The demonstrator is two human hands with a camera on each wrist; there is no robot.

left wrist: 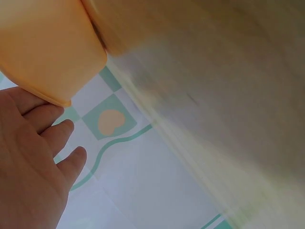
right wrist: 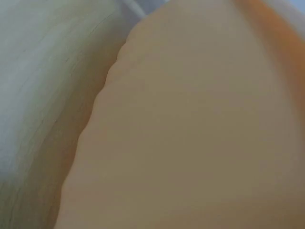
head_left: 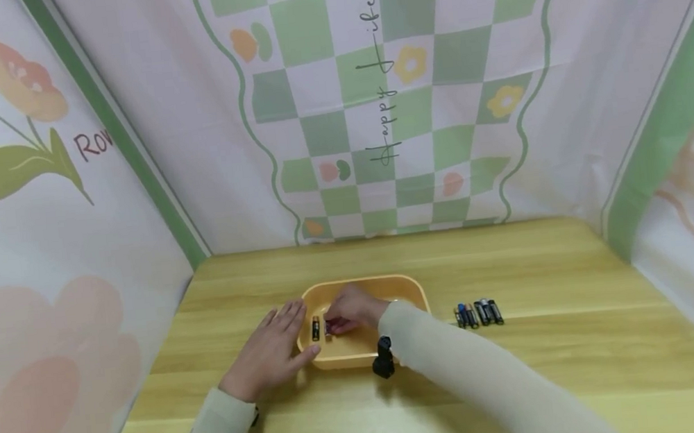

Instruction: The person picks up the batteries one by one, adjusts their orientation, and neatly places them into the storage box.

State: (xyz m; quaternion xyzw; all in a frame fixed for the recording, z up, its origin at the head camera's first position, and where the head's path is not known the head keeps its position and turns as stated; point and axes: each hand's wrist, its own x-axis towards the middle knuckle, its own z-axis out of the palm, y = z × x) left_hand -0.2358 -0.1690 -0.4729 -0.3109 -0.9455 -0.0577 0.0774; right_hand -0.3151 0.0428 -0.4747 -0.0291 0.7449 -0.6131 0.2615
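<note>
Pale beige long sleeves (head_left: 487,370), small black wrist-worn device (head_left: 384,359)

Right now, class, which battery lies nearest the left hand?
The leftmost, mostly black battery inside the orange tray, beside the left hand. The right hand pinches the tray's other visible battery; the remaining batteries lie outside, on the table.

Green-checked fabric (head_left: 412,106) hangs behind a yellowish wood-grain table (head_left: 323,421).

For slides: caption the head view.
Right hand holds a battery in an orange tray, left hand touching it; more batteries at right.
</note>
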